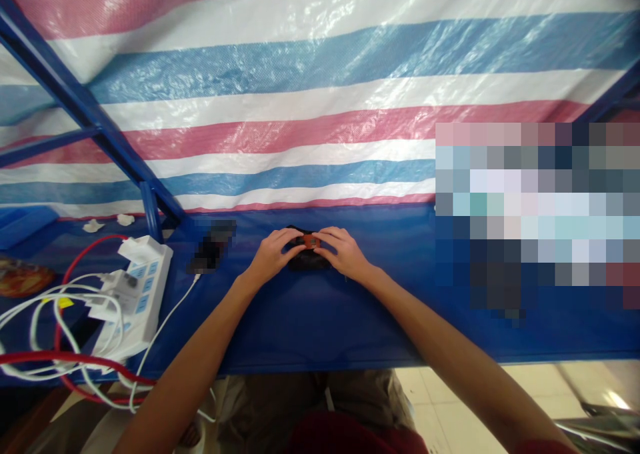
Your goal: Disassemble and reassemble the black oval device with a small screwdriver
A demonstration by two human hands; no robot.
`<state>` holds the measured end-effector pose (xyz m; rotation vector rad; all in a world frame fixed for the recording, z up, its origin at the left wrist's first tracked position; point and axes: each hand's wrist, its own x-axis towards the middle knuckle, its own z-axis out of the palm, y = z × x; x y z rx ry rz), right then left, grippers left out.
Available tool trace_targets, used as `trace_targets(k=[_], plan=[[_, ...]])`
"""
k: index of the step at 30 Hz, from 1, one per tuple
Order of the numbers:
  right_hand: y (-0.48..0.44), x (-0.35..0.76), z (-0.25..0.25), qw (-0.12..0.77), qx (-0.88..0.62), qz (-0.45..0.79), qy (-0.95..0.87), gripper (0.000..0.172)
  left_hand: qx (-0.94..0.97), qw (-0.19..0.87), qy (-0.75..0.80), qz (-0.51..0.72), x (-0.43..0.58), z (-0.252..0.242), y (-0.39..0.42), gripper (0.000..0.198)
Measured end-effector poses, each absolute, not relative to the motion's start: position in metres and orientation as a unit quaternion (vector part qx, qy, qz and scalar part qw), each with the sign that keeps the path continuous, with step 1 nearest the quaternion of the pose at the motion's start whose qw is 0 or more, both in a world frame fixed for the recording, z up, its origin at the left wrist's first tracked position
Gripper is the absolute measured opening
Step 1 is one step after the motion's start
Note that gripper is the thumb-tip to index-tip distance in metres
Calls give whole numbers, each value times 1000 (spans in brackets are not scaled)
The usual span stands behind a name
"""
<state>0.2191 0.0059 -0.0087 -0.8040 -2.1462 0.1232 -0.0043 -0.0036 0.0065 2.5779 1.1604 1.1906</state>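
A small orange-and-black object (312, 241) is held between my two hands near the middle of the blue table; its kind is too small to tell. My left hand (274, 253) pinches its left side between thumb and fingers. From the other side, the thumb and fingers of my right hand (346, 253) close on the right part. Right beneath the fingers lies a dark black item (309, 262), soft-looking and partly covered by my hands. Whether the two are joined, I cannot tell.
On the left, a white power strip (150, 294) carries plugs amid tangled white and red cables (57, 334). A phone-like dark item (213, 246) with a white cable lies nearby. Blue metal bars (100, 124) and a striped plastic sheet (300, 127) stand behind. The right side is blurred out.
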Motion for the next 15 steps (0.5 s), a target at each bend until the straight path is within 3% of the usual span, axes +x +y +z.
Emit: trace_targets(k=[5, 9, 15], plan=[[4, 220, -4, 442, -322, 56, -836, 30, 809, 98, 383, 435, 2, 7, -6, 25], [3, 219, -3, 466, -330, 61, -819, 29, 809, 134, 375, 433, 1, 9, -7, 39], [4, 217, -5, 466, -338, 110, -810, 27, 803, 148, 387, 429, 3, 11, -9, 29]])
